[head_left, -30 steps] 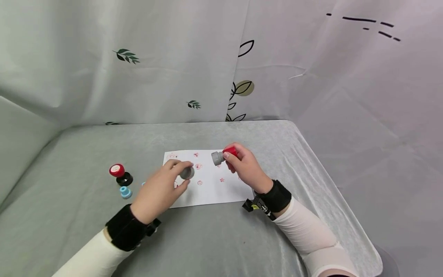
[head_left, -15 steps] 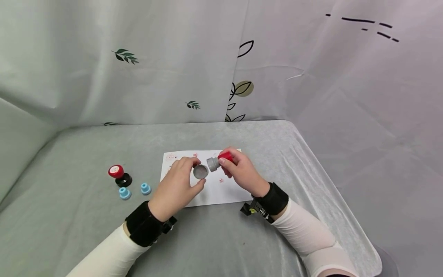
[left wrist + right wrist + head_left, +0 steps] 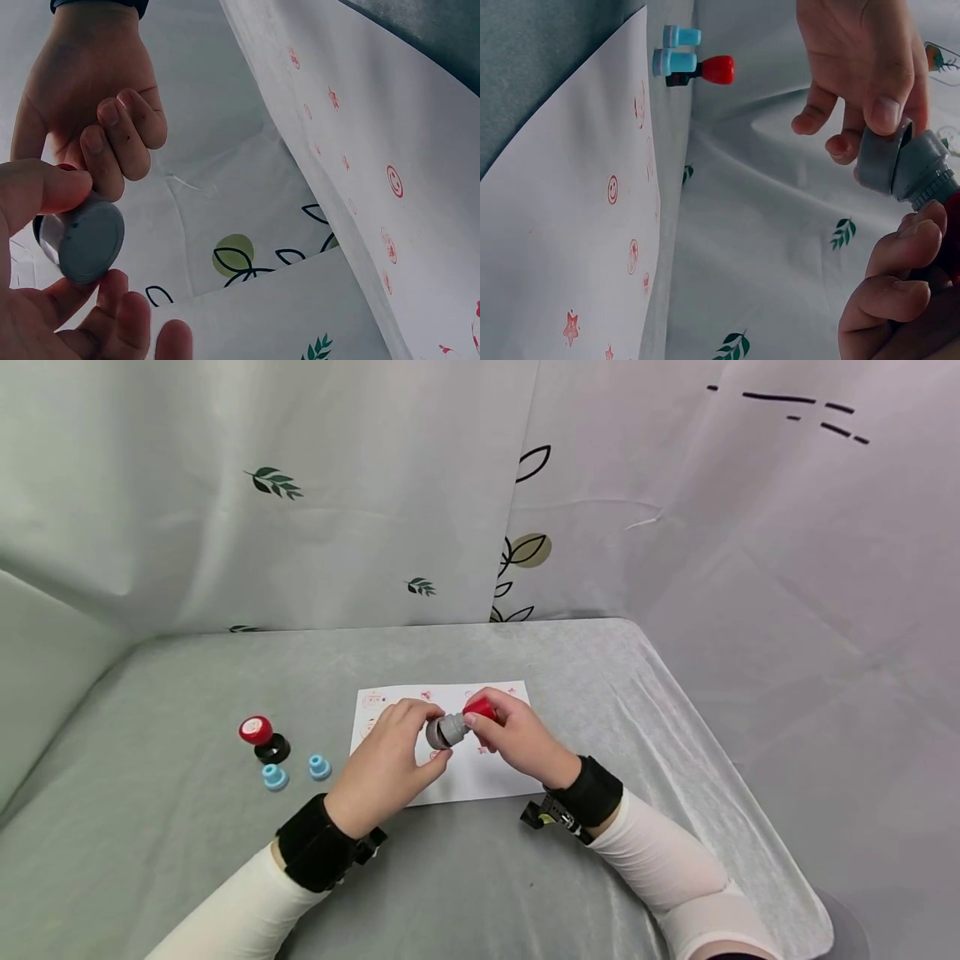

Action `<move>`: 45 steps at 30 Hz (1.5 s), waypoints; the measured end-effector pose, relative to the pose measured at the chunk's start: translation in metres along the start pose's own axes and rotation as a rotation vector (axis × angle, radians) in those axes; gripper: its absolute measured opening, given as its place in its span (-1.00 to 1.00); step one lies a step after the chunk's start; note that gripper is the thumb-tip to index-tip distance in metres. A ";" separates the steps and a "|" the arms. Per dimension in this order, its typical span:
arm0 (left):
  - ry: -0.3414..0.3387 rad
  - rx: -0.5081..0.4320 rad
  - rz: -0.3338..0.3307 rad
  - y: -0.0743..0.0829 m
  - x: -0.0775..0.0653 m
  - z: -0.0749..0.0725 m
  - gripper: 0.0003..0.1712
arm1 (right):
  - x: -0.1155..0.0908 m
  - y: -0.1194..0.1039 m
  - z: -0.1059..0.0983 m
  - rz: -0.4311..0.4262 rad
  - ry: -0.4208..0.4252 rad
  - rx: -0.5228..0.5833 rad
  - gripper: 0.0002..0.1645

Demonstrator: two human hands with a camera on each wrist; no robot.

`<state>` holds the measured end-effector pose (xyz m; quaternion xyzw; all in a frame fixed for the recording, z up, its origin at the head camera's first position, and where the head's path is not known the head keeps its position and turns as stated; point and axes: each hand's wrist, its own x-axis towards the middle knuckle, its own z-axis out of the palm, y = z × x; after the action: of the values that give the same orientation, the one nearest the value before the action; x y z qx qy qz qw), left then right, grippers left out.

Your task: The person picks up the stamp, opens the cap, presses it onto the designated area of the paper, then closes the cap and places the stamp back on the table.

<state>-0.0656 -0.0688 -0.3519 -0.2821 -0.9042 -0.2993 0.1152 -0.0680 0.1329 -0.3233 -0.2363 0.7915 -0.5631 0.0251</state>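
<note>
Over the white paper [image 3: 480, 777], my left hand [image 3: 390, 752] pinches a round grey cap [image 3: 435, 735] between thumb and fingers. My right hand [image 3: 517, 739] holds a stamp by its red handle [image 3: 482, 707], its grey head [image 3: 453, 727] pointing left at the cap. In the right wrist view the cap [image 3: 877, 160] meets the stamp's grey head [image 3: 921, 166] at a tilt, with a dark gap showing along one side. The left wrist view shows the flat closed end of the cap [image 3: 92, 241]. Red prints, such as a smiley [image 3: 394, 181] and a star [image 3: 571, 328], mark the paper.
Left of the paper, a red-handled stamp with a black base [image 3: 272, 748] stands on the grey-covered table [image 3: 187, 860]. Two light blue stamp-like pieces [image 3: 274, 777] sit near it. A pale curtain [image 3: 337, 527] hangs behind the table.
My left hand has moved right, bringing the cap up to the stamp. My right hand has shifted slightly left and down with the stamp, and the cap now meets its head.
</note>
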 end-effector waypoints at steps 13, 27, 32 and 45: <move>0.016 -0.027 0.024 -0.001 0.002 0.003 -0.51 | -0.001 -0.001 0.002 -0.011 0.023 -0.115 -0.90; 0.031 -0.011 0.023 -0.002 0.001 0.005 -0.49 | 0.005 0.040 0.007 -0.027 0.018 -0.135 -0.90; 0.046 0.003 0.054 -0.003 0.002 0.007 -0.49 | 0.004 0.041 0.009 -0.027 0.022 -0.164 -0.89; 0.016 0.105 0.046 -0.005 -0.001 0.009 -0.59 | 0.005 0.041 0.007 -0.012 -0.037 -0.298 -0.78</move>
<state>-0.0680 -0.0671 -0.3618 -0.2941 -0.9109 -0.2510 0.1440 -0.0840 0.1352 -0.3620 -0.2526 0.8642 -0.4352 0.0007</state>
